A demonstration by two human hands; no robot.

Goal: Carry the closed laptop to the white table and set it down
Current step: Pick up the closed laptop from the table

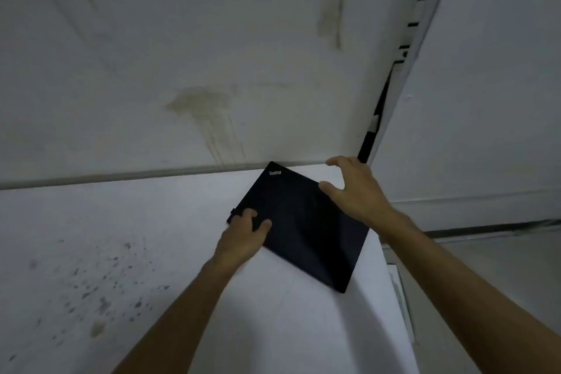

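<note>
The closed black laptop [299, 228] lies flat and turned at an angle on the white table [151, 237], near the table's far right corner by the wall. My left hand [246, 237] grips its near left edge, with fingers curled onto the lid. Above the laptop's far right edge is my right hand [355, 188], fingers spread and arched; its palm hides that edge, so contact there is unclear. The laptop's near right corner reaches close to the table's right edge.
A stained white wall [212, 70] rises right behind the table. A second white wall [485, 100] meets it on the right, with a dark slotted strip [391, 79] along the corner. Dark speckles [100, 285] mark the table's left part. Floor [485, 267] shows at right.
</note>
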